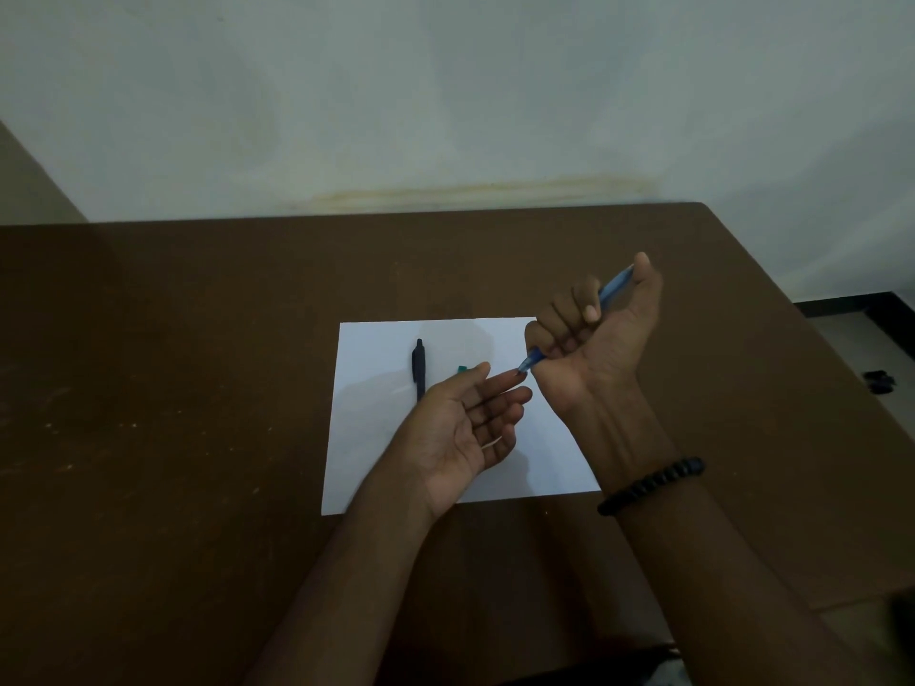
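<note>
Left grip (460, 428), spread, is touched at 2 o'clock by the blue pen (614, 284) fisted in the right grip (594, 334); a tip check is judged underway, and a thumb click is needed next.

Blue pen (613, 285) middle hidden inside right hand (594, 334); green bit (462, 369) half behind left hand (465, 428), unidentifiable.

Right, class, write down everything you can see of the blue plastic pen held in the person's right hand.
The blue plastic pen is slim and looks translucent, with a clearer blue section near its tip. The right hand holds it in a closed fist, fingers curled round its middle, so only its two ends show. It slants above the white paper sheet, upper end by the thumb, tip pointing down and left. The index fingertip of the left hand meets or nearly meets the tip; contact is unclear.
</note>
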